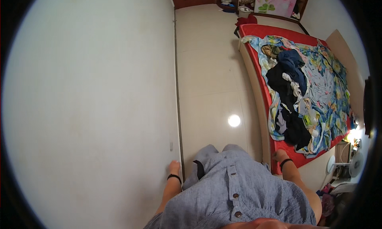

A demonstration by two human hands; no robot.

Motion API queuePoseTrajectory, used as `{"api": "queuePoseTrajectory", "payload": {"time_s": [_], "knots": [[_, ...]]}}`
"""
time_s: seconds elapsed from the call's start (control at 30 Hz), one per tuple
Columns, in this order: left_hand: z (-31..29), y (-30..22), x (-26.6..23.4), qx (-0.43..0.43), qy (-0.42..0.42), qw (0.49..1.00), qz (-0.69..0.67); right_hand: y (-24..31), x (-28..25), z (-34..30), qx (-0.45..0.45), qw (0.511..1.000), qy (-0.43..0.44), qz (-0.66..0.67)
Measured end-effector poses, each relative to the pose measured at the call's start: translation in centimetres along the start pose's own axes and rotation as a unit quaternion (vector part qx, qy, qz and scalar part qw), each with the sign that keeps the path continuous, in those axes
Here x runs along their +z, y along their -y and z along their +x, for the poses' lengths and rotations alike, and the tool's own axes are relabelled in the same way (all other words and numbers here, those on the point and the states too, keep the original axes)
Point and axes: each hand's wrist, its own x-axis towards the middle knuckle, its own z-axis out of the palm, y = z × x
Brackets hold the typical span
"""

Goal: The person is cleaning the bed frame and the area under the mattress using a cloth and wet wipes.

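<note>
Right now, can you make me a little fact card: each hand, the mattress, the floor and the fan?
Left hand: beside the plain white wall; touching unclear
Right hand: at the near corner of the shiny red mattress; grip unclear
On mattress: blue-and-yellow flowered cloth sheet, dark crumpled clothes on top
Floor: glossy beige tiles
Lower right: round white fan

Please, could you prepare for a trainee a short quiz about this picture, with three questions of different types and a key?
1. The right hand is nearest to which? A: fan; B: red mattress; C: door.
2. True or false: the left hand is nearer the white wall than the mattress.
3. Complete: a heap of mostly dark ____ lies on the patterned sheet.

Key: 1. B; 2. True; 3. clothes.
</note>
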Motion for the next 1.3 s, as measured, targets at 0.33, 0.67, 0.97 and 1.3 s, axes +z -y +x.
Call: {"api": "queuePoseTrajectory", "payload": {"time_s": [0.33,0.67,0.97,1.3], "knots": [[37.3,-20.0,-23.4,0.013,-0.052,0.973,-0.223,14.7,-12.3,4.2,0.302,0.901,0.207,0.234],[52.4,-23.2,-33.2,0.264,0.004,0.964,0.033,22.8,-37.3,41.3,0.132,0.947,0.005,0.293],[71.7,-29.8,-43.6,-0.02,0.237,0.959,-0.157,28.7,-60.0,64.5,0.02,0.9,-0.162,0.403],[110.6,-55.1,-62.5,0.187,0.016,0.982,-0.005,32.2,-60.5,69.1,0.278,0.879,0.077,0.38]]}}
